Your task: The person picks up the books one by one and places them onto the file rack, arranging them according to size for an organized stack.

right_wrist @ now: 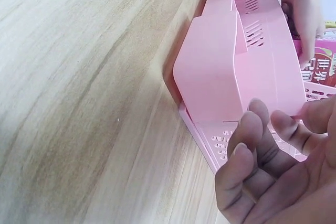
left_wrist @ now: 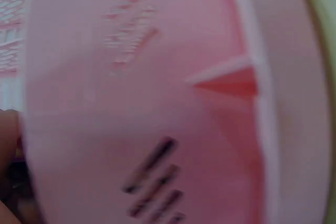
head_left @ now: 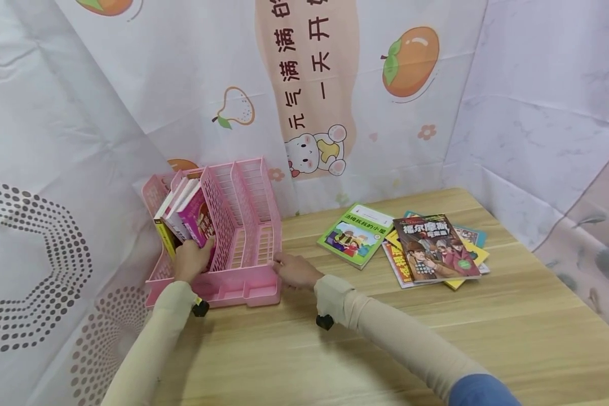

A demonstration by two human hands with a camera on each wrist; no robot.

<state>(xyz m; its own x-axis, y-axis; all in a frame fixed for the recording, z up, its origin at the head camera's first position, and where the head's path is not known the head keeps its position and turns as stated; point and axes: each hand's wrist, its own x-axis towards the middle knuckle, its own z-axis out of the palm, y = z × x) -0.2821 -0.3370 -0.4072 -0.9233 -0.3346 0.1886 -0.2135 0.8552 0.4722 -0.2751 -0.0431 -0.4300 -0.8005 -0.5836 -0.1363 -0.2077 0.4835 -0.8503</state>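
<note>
A pink plastic book rack [head_left: 257, 274] stands at the left of the table, with several upright books in its left compartment. My left hand [head_left: 193, 261] grips the lower front of a magenta book [head_left: 197, 216] there; its fingertips are partly hidden. White-covered books [head_left: 179, 206] and a yellow book [head_left: 165, 237] stand left of the magenta one. At the rack's front right corner, my right hand [head_left: 296, 270] pinches the rim of the front wall between thumb and index finger. The right wrist view shows this hand's [right_wrist: 283, 166] other fingers curled loosely beside the wall.
A green picture book [head_left: 356, 235] lies flat right of the rack. Farther right, a comic-style book [head_left: 435, 248] tops an untidy pile with yellow and blue covers. Printed cloth [head_left: 182, 84] hangs behind the wooden table [head_left: 284, 349] and along both sides.
</note>
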